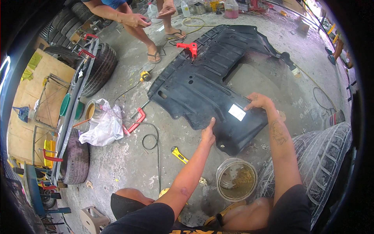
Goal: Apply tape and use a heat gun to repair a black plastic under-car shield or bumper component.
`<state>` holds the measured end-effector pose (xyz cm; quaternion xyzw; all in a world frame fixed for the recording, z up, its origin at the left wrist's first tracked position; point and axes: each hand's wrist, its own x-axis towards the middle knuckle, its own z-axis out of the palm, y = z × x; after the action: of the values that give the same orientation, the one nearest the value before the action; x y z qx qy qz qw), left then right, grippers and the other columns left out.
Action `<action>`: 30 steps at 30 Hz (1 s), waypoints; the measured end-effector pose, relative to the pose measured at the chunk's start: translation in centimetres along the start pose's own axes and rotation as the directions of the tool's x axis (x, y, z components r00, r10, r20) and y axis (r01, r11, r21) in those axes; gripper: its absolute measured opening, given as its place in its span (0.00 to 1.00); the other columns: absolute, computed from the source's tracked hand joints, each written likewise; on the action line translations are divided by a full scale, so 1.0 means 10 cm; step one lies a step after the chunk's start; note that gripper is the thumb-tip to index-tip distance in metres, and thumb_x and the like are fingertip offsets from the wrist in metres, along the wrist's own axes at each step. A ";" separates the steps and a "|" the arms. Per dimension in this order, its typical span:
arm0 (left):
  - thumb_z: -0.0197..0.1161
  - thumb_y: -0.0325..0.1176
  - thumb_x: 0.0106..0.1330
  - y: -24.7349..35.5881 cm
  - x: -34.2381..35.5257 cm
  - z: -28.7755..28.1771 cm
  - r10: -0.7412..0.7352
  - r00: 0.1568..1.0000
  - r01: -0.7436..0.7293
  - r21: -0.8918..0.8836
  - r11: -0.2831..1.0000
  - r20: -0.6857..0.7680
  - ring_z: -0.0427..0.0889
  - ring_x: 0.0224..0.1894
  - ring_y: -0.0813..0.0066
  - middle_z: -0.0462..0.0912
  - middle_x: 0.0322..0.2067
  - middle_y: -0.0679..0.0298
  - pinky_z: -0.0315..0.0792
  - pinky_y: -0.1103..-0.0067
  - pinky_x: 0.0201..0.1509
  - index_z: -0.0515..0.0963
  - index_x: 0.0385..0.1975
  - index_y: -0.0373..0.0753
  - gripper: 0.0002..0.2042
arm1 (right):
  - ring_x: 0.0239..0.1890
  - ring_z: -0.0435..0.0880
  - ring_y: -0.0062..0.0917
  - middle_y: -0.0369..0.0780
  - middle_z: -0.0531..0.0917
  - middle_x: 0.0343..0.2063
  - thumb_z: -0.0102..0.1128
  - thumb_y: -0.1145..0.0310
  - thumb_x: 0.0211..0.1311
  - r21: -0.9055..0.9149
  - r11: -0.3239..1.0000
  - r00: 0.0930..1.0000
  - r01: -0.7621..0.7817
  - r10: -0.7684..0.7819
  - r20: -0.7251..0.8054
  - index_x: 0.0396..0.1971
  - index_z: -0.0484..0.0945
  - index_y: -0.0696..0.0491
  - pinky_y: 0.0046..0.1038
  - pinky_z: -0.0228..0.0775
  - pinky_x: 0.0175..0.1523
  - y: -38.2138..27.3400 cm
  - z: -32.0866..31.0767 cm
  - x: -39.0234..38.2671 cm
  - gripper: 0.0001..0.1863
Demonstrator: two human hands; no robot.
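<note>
A large black plastic car undertray [212,74] spans the middle of the view, its near end closest to me. My left hand [209,133] grips its near left edge, thumb on top and fingers mostly hidden beneath. Across from it, my right hand [260,102] holds the inner right edge, beside a white label [237,112] on the panel. A red gun-shaped tool [190,50] rests on the tray's far part. On the floor below my left hand lies a yellow utility knife [179,155]. A round bucket [236,178] with tan residue inside stands between my forearms.
Another person's hands [136,19] and sandalled feet are at the far left. A red clamp [137,120], a white plastic bag [103,126] and a yellow tool [145,76] are left of the tray. A dusty tire [311,156] stands right; cords trail across the concrete.
</note>
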<state>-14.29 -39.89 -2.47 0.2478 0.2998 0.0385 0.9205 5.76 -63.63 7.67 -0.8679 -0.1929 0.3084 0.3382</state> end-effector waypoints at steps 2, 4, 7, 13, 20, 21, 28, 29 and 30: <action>0.70 0.30 0.61 0.06 -0.03 -0.02 0.032 0.999 -0.032 -0.010 0.999 -0.002 0.73 0.57 0.62 0.74 0.56 0.60 0.69 0.64 0.61 0.69 0.58 0.38 0.25 | 0.34 0.80 0.25 0.37 0.84 0.30 0.77 0.63 0.40 -0.016 0.998 0.998 -0.056 0.056 0.014 0.38 0.82 0.58 0.29 0.69 0.42 -0.52 -0.01 -0.24 0.24; 0.70 0.30 0.61 0.07 -0.01 -0.01 0.028 1.000 -0.028 -0.008 1.000 0.014 0.73 0.57 0.61 0.74 0.56 0.60 0.70 0.63 0.61 0.69 0.58 0.37 0.26 | 0.36 0.80 0.25 0.37 0.85 0.32 0.77 0.63 0.39 -0.020 0.998 0.997 -0.057 0.058 0.046 0.41 0.83 0.55 0.29 0.69 0.44 -0.42 -0.04 -0.16 0.25; 0.70 0.31 0.61 0.07 -0.03 0.02 -0.004 1.000 0.004 0.000 1.000 0.020 0.73 0.57 0.61 0.74 0.56 0.60 0.70 0.63 0.61 0.69 0.58 0.37 0.26 | 0.39 0.81 0.26 0.37 0.85 0.34 0.76 0.63 0.37 -0.015 0.998 0.995 -0.061 0.062 0.077 0.43 0.83 0.52 0.29 0.70 0.46 -0.39 -0.06 -0.17 0.27; 0.69 0.33 0.62 0.02 -0.10 0.07 0.056 0.997 -0.058 0.026 0.998 0.043 0.74 0.57 0.63 0.76 0.54 0.59 0.68 0.67 0.62 0.70 0.56 0.35 0.24 | 0.40 0.82 0.27 0.38 0.86 0.36 0.77 0.64 0.35 -0.063 0.996 0.996 -0.059 0.063 0.059 0.45 0.83 0.52 0.29 0.70 0.47 -0.18 -0.05 -0.11 0.29; 0.69 0.33 0.62 0.08 -0.10 0.05 0.017 1.000 -0.017 0.031 0.999 0.013 0.77 0.53 0.63 0.77 0.52 0.59 0.72 0.67 0.57 0.72 0.54 0.34 0.22 | 0.32 0.79 0.21 0.33 0.83 0.27 0.76 0.65 0.39 -0.002 1.000 0.998 -0.027 0.027 0.058 0.36 0.83 0.55 0.27 0.69 0.39 -0.32 -0.02 -0.12 0.20; 0.69 0.33 0.62 0.07 -0.09 0.05 0.004 1.000 -0.004 0.030 1.000 0.006 0.77 0.52 0.63 0.78 0.51 0.60 0.72 0.67 0.57 0.72 0.54 0.34 0.22 | 0.32 0.80 0.21 0.33 0.83 0.27 0.76 0.66 0.39 -0.038 0.998 0.997 -0.055 0.057 0.052 0.37 0.83 0.55 0.27 0.69 0.39 -0.30 -0.04 -0.13 0.20; 0.68 0.31 0.63 0.10 -0.02 -0.01 0.009 1.000 -0.009 0.018 1.000 0.002 0.77 0.52 0.63 0.78 0.51 0.59 0.73 0.67 0.56 0.71 0.55 0.36 0.21 | 0.32 0.80 0.21 0.33 0.84 0.28 0.76 0.66 0.38 0.040 0.998 0.994 -0.057 0.053 0.092 0.37 0.84 0.54 0.27 0.69 0.40 -0.44 -0.04 -0.13 0.21; 0.68 0.31 0.63 0.09 -0.03 0.00 0.019 1.000 -0.019 0.023 1.000 0.007 0.77 0.52 0.63 0.77 0.51 0.59 0.73 0.67 0.56 0.71 0.55 0.36 0.22 | 0.32 0.80 0.21 0.34 0.84 0.28 0.76 0.66 0.38 0.031 0.997 0.993 -0.070 0.066 0.093 0.37 0.84 0.54 0.27 0.69 0.40 -0.44 -0.05 -0.15 0.21; 0.68 0.31 0.63 0.08 -0.03 0.00 0.029 1.000 -0.029 0.027 0.999 0.012 0.77 0.52 0.63 0.77 0.51 0.59 0.73 0.67 0.57 0.71 0.55 0.36 0.22 | 0.32 0.80 0.22 0.34 0.84 0.28 0.76 0.66 0.37 0.023 0.996 0.992 -0.081 0.078 0.095 0.37 0.84 0.54 0.27 0.69 0.40 -0.44 -0.05 -0.16 0.21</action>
<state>-14.49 -39.25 -1.89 0.2650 0.2912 0.0464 0.9181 4.40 -61.65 11.72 -0.8550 -0.1696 0.3646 0.3277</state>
